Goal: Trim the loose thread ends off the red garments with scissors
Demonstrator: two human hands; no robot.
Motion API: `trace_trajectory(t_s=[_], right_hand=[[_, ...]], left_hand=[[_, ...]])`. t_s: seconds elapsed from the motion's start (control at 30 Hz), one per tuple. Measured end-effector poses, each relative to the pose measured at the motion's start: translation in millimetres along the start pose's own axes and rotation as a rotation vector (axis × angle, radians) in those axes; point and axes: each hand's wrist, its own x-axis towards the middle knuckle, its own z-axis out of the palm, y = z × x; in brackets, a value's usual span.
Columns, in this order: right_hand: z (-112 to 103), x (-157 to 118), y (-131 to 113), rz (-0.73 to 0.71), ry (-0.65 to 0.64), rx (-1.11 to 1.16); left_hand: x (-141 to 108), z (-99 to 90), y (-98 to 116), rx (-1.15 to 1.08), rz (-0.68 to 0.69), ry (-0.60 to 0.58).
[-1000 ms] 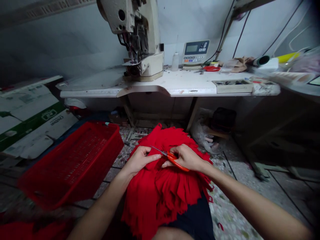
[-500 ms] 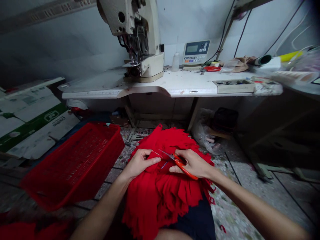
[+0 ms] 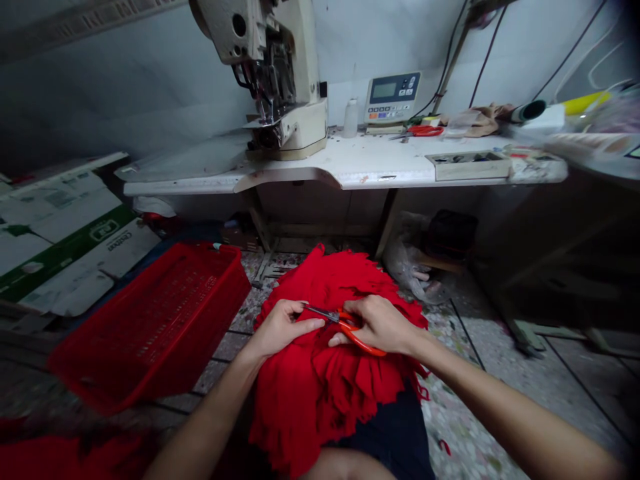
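Observation:
A big heap of red fabric pieces [image 3: 300, 393] lies across my lap. My left hand [image 3: 280, 330] is closed, pinching an edge of the red fabric between thumb and fingers. My right hand [image 3: 377, 323] grips scissors with orange handles [image 3: 361, 343]. Their blades point left and lie along the fabric edge, the tips close to my left fingertips. Whether the blades are fully together I cannot tell.
A red plastic basket [image 3: 165, 340] stands on the floor at left, beside a white and green carton [image 3: 75, 233]. Ahead is a white table [image 3: 380, 157] with a sewing machine [image 3: 300, 127], a control panel [image 3: 393, 99], a second pair of red-handled scissors [image 3: 425, 131] and a small tray [image 3: 470, 172].
My right hand has moved left with the scissors, bringing the blades over the fabric edge near my left fingers. My left hand keeps its pinch in nearly the same place.

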Motion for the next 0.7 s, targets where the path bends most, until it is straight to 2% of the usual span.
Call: trace_trajectory(t_s=[0.13, 0.2, 0.23, 0.33, 0.37, 0.4, 0.43, 0.6, 0.63, 0.7], right_hand=[[8, 0, 8, 0.023, 0.025, 0.113], [13, 1, 16, 0.068, 0.042, 0.239], [15, 0, 20, 0.100, 0.057, 0.304], [23, -4, 36, 0.195, 0.103, 0.450], [25, -7, 41, 0.216, 0.103, 0.484], [28, -10, 46, 0.233, 0.095, 0.510], [30, -13, 50, 0.246, 0.087, 0.528], [38, -24, 55, 0.287, 0.107, 0.551], [38, -24, 54, 0.295, 0.118, 0.559], [37, -24, 54, 0.307, 0.145, 0.577]], left_hand=[[-2, -2.0, -1, 0.010, 0.009, 0.003], [-7, -7.1, 0, 0.049, 0.039, -0.041], [-11, -10.8, 1, 0.072, 0.056, -0.126], [-27, -23.6, -3, 0.095, 0.049, -0.598], [-33, -27.7, -6, 0.084, 0.025, -0.718], [-39, -31.7, -9, 0.068, -0.001, -0.788], [-44, -35.7, -12, 0.063, -0.030, -0.808], [-58, -65.0, -9, 0.110, -0.231, -0.739], [-57, -72.2, -6, 0.122, -0.277, -0.670], [-47, -84.5, 0, 0.141, -0.305, -0.400]])
